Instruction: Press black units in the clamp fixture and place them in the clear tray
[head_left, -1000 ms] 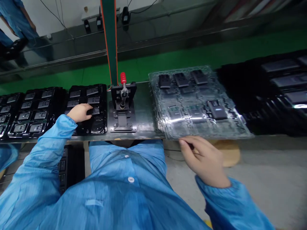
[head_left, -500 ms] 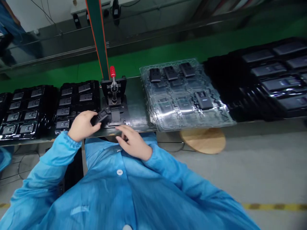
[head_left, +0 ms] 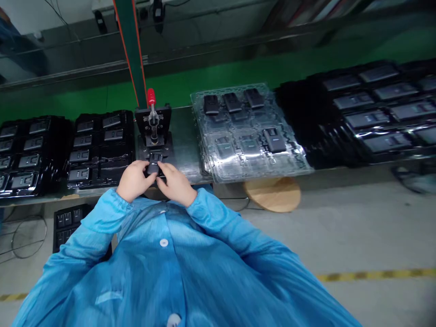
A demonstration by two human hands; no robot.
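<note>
Between the fingers of both hands sits a small black plastic case [head_left: 154, 165], a rectangular part with a light marking on its face. My left hand [head_left: 135, 180] grips its left side, and my right hand [head_left: 176, 182] grips its right side. They hold it over the front of a black clamp fixture [head_left: 155, 129], whose red-tipped lever [head_left: 151, 97] points up. Whether the case rests fully in the fixture's seat I cannot tell, since fingers cover its lower edges.
Black trays [head_left: 75, 169] of similar cases stand to the left. A clear plastic tray [head_left: 218, 169] with several cases lies right of the fixture, and more stacked black trays [head_left: 340, 147] lie beyond. A round wooden stool [head_left: 272, 194] shows under the bench edge.
My left hand has brought the case rightward to the front of the fixture. My right hand has moved in and closed on its other side. The view has shifted slightly.
</note>
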